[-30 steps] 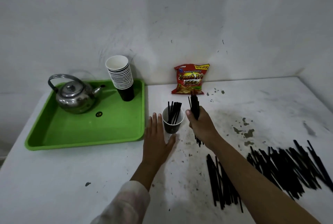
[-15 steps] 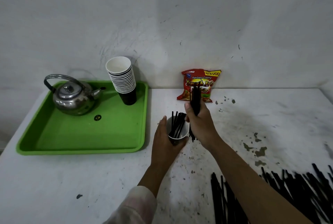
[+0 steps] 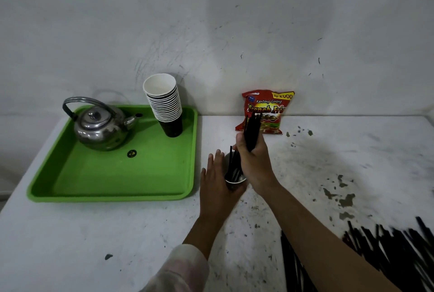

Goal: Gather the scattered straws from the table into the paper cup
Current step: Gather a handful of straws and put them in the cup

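Note:
A small dark paper cup (image 3: 235,183) with a white rim stands on the white table, with several black straws in it. My left hand (image 3: 217,181) wraps around the cup's left side. Directly above the cup, my right hand (image 3: 254,160) grips a bundle of black straws (image 3: 252,131) upright, their lower ends reaching into the cup. Many loose black straws (image 3: 394,251) lie scattered at the lower right of the table, partly behind my right forearm.
A green tray (image 3: 112,183) on the left carries a metal kettle (image 3: 101,125) and a stack of paper cups (image 3: 165,104). A red snack bag (image 3: 265,111) leans against the wall behind the cup. The table top (image 3: 70,240) is stained.
My left hand went from flat on the table to gripping the cup. My right hand carried the straw bundle from beside the cup to above it and lowered the ends in.

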